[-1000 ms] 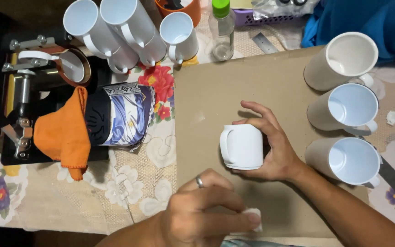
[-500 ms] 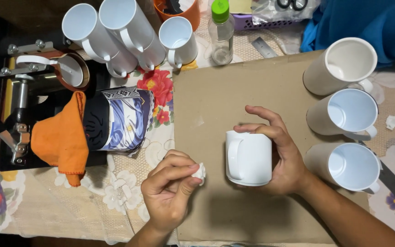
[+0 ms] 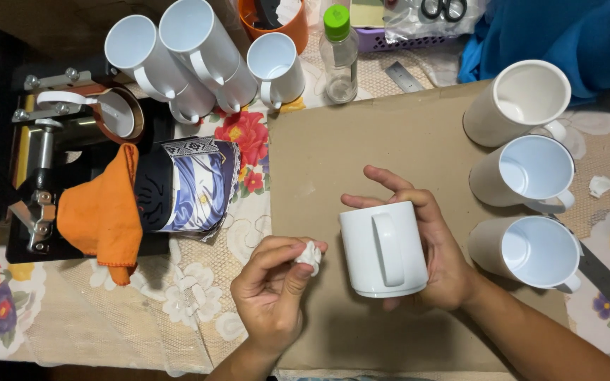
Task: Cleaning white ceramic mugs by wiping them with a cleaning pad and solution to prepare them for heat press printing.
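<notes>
The right hand (image 3: 439, 261) is wrapped around a plain white mug (image 3: 383, 248), holding it tipped on its side over the cardboard sheet (image 3: 333, 141), handle facing up. The left hand (image 3: 273, 293), just left of the mug, pinches a small white wad (image 3: 310, 254) between its fingertips. Three more white mugs (image 3: 531, 176) stand to the right of the held mug. It looks stiff, glossy, likely slippery and breakable; a full grip around the body or through the handle seems safest.
</notes>
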